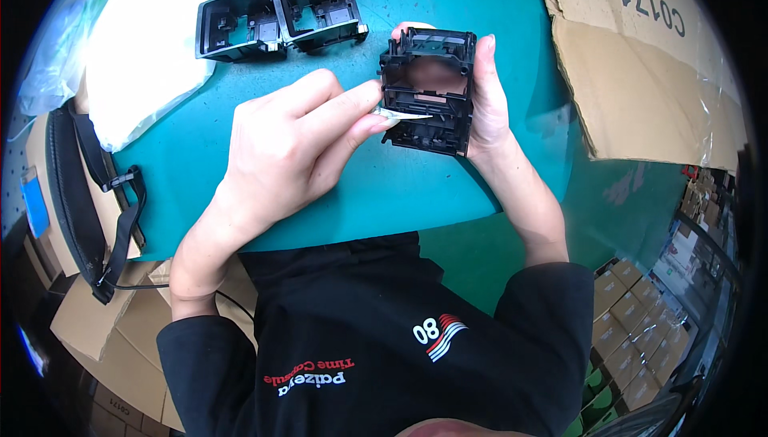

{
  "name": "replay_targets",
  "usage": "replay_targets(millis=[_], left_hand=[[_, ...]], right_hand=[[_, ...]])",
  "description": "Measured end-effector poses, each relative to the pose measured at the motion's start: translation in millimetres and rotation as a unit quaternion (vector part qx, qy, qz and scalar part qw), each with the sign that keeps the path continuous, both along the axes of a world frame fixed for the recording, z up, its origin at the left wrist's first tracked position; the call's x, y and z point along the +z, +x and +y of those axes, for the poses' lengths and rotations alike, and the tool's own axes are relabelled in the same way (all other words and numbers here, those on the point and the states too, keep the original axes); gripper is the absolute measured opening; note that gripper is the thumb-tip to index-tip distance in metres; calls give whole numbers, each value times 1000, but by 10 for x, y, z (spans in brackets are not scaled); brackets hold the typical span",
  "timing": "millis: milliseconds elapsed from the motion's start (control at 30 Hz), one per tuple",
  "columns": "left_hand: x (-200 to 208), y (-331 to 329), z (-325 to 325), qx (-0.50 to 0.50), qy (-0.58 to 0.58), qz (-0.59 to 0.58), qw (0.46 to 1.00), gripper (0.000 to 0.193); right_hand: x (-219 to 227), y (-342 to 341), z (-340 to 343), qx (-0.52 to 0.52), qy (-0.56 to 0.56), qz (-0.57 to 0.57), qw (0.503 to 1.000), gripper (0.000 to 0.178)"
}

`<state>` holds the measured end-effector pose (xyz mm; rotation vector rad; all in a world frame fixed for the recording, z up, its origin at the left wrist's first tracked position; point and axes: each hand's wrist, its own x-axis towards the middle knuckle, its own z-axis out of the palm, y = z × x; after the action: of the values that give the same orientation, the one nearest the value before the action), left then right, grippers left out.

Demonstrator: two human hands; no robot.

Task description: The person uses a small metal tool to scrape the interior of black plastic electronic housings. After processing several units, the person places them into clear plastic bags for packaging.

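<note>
One black frame (436,107) was held over the tabletop (352,213), its long axis running away from the body. It was clasped from the right and behind by the right hand's (490,101) grip. One slender pale tool (408,116), pointed rightward across the frame, was pinched by the left hand (296,137). Farther off, two black housings (324,35) were fully visible, others partly.

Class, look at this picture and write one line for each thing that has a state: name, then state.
Pale pointed tool: pinched in the left hand, tip at the black frame, contact unclear
Black frame: held in the right hand
Black housings: grouped on the green table, hollow
Small cartons: set in rows
</note>
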<state>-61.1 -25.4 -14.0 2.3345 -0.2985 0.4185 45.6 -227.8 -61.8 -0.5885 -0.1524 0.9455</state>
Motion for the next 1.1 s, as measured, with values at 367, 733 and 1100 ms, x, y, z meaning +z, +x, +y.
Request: replay_targets(millis=[367,733,1100], left_hand=[[104,-19,-17,-6,24,2,1000,22],[-16,12,-47,15,47,-81,995,29],[38,36,-2,10,65,-63,996,29]], right_hand=[[7,-78,23,9,-35,-17,999,67],[-5,-52,25,10,-40,-51,998,72],[69,17,13,-9,-96,59,994,95]])
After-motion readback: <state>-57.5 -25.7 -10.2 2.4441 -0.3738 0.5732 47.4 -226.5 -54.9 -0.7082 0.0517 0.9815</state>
